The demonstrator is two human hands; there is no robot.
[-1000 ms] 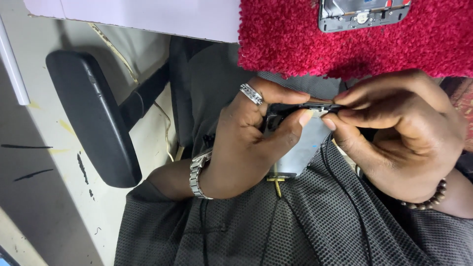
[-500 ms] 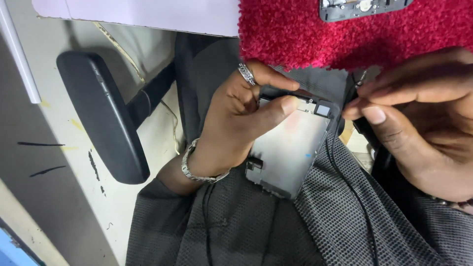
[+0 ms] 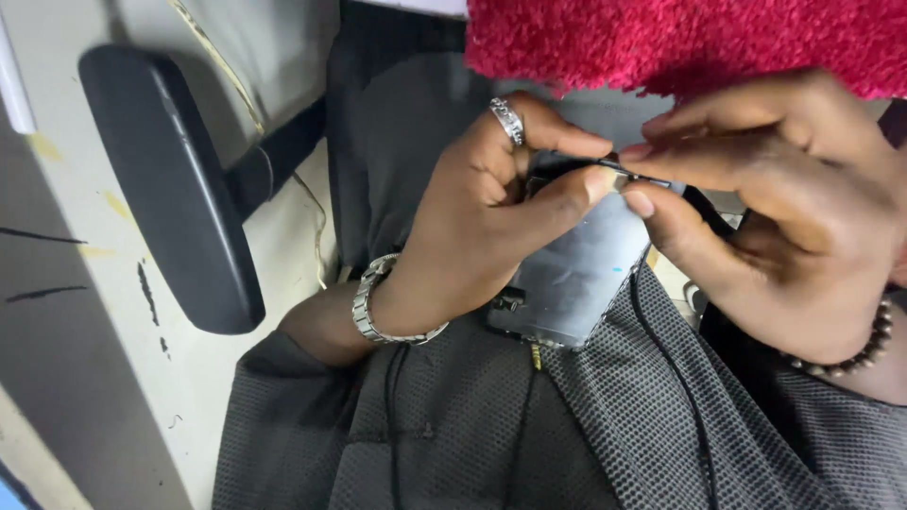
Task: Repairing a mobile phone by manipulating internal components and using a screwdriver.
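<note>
My left hand (image 3: 491, 217), with a silver ring and a metal bracelet, grips the top edge of a flat grey phone screen panel (image 3: 576, 279) held over my lap. My right hand (image 3: 775, 208), wearing a bead bracelet, pinches a thin dark strip or tool (image 3: 635, 170) at the panel's top edge, right against my left thumb. The panel's metal back faces up and its lower end rests on my dark mesh garment (image 3: 567, 434).
A black chair armrest (image 3: 170, 189) stands at the left over a pale floor (image 3: 57, 312). A red fluffy cloth (image 3: 680, 42) covers the surface edge at the top. Thin black cords (image 3: 675, 378) run down my garment.
The view has shifted so the red cloth sits lower. My right hand has come back to the panel's top edge and pinches there; half a second ago it was lifted away to the right.
</note>
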